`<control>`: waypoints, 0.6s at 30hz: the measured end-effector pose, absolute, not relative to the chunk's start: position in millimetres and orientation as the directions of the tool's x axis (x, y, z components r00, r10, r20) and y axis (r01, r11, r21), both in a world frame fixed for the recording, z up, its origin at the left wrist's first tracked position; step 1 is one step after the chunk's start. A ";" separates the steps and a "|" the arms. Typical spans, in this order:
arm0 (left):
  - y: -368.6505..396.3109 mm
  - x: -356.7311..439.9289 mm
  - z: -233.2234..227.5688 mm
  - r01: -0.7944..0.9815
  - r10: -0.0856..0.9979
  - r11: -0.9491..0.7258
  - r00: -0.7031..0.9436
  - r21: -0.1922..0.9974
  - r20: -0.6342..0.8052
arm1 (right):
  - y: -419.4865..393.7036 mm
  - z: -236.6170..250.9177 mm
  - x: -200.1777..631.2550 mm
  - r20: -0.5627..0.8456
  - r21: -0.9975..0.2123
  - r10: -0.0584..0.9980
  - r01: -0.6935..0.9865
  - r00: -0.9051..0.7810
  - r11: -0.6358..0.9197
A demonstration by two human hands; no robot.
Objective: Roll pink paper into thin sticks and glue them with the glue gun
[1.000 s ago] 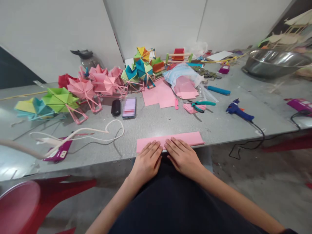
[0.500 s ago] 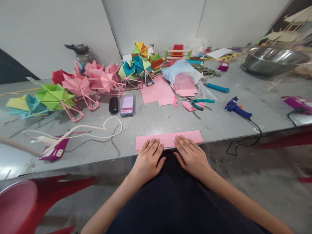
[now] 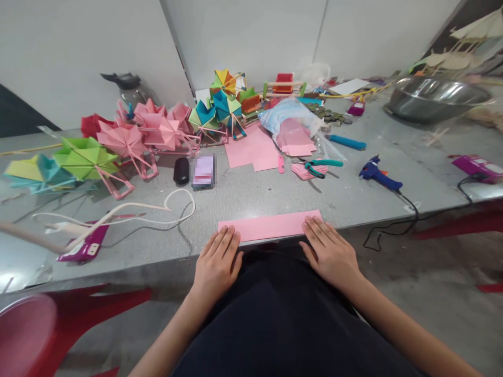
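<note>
Left hand (image 3: 216,262) and right hand (image 3: 330,251): both flat, fingers spread narrow, pressing opposite ends of pink paper strip (image 3: 271,226) at lower centre of the frame, on table (image 3: 259,196) front edge. Judgement: even pressure outward keeps crease sharp. Strip long, folded, matte, unwrinkled

Grey table (image 3: 251,196): pink strip (image 3: 271,225), glue gun (image 3: 378,174).

No lettering, label or number on the table (image 3: 275,193) can be read

Flat hands (image 3: 217,262) on pink paper strip (image 3: 271,225)
</note>
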State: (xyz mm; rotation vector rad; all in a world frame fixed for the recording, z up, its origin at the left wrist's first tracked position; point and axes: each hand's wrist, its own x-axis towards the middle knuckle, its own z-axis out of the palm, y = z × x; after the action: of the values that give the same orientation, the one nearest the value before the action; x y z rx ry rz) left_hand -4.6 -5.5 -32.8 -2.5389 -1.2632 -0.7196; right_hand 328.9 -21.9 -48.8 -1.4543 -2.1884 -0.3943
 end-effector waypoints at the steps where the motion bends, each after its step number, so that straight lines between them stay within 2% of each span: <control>1: -6.7 -9.9 -32.9 0.805 0.689 -0.593 0.501 0.009 0.524 | -22.3 -49.2 328.5 0.535 -0.022 0.782 0.920 -0.319 0.391; 8: -11.2 -4.9 -26.7 0.853 0.709 -0.517 0.472 -0.069 0.524 | -25.1 -45.6 310.1 0.508 0.019 0.792 0.924 -0.338 0.383; 10: -7.6 13.7 -26.1 0.822 0.695 -0.565 0.519 -0.068 0.498 | -22.2 -44.8 297.7 0.502 0.019 0.779 0.906 -0.375 0.424; 14: 4.3 52.1 -30.6 0.686 0.579 -0.723 0.668 -0.085 0.466 | -11.2 -44.5 275.0 0.496 0.039 0.718 0.839 -0.489 0.543; 18: 10.4 63.8 -33.4 0.659 0.546 -0.748 0.675 -0.073 0.496 | -5.9 -42.5 273.8 0.509 0.055 0.685 0.814 -0.521 0.578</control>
State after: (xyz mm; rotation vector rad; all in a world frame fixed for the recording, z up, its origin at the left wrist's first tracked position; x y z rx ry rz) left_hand 63.8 10.4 -33.4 -2.6440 -0.9692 -0.6648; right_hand 273.8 -5.9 -42.5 -1.2039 -2.3746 -0.3998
